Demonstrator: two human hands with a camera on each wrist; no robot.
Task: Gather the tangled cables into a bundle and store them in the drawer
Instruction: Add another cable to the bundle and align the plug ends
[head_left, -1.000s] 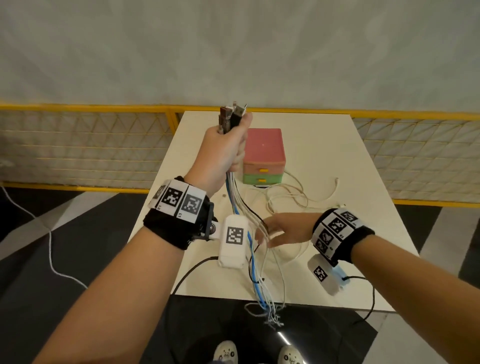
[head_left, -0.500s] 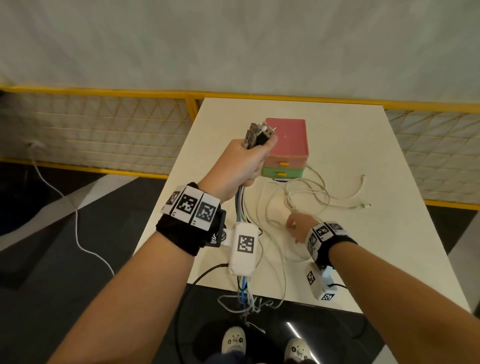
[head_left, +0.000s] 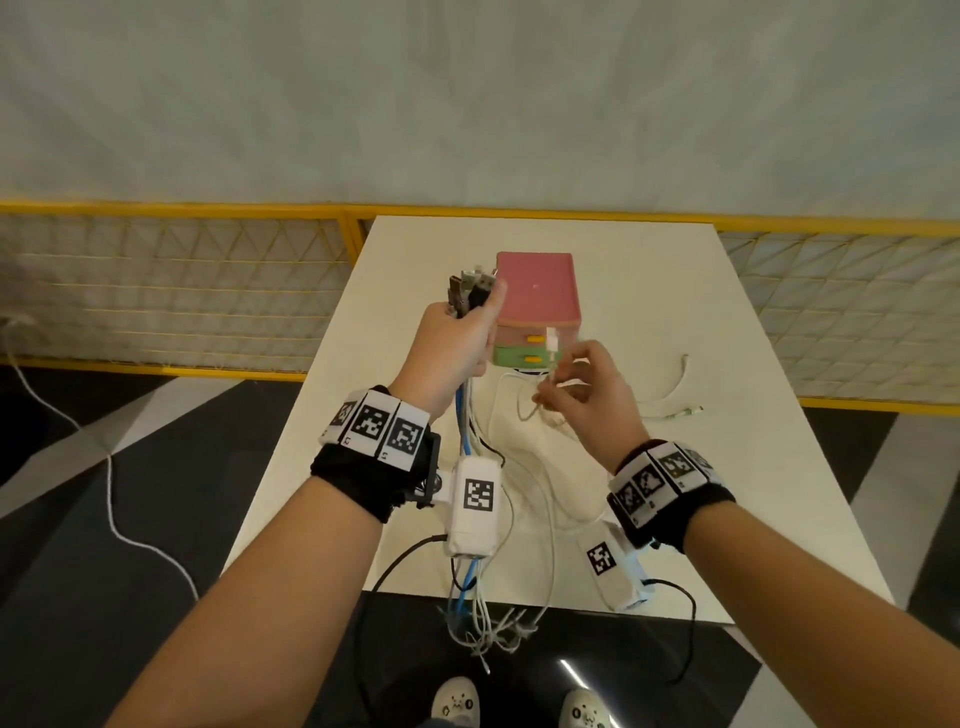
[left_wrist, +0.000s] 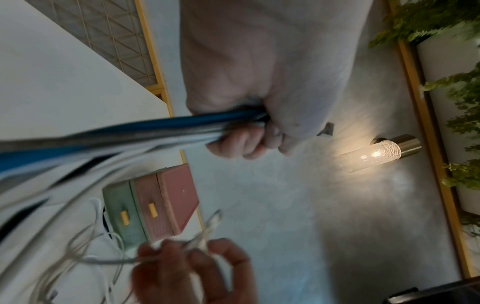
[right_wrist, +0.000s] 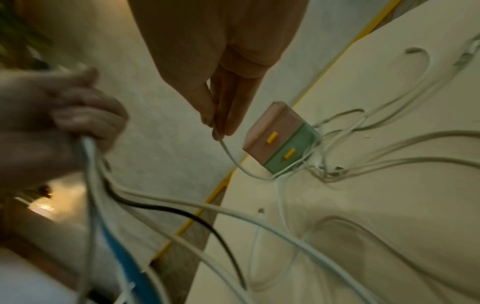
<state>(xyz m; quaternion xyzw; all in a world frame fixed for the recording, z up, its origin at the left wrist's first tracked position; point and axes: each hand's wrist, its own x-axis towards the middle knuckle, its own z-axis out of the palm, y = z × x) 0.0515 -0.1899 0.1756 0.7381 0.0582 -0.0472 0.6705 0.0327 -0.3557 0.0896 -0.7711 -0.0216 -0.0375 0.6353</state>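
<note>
Several cables (head_left: 470, 415) are hanging from our left hand (head_left: 457, 343), fisted round their plug ends above the table (head_left: 727, 467). We are now lifting a white cable (head_left: 551, 344), freshly pinched in our right hand (head_left: 587, 395), toward that bundle; loose ones are lying at three o'clock of the shut drawer unit (head_left: 537, 291).

Black wristbands (head_left: 358, 475) with square-code tags, white wrist cameras (head_left: 474, 506), bare forearms, white shoes (head_left: 457, 704)

On the tabletop (head_left: 649, 291) the drawer box (head_left: 537, 296) stands toward the far side, loose cables (head_left: 670, 384) lying before it and to its right, with the left hand (head_left: 457, 343) raised left of the box and the right hand (head_left: 587, 400) before it.
</note>
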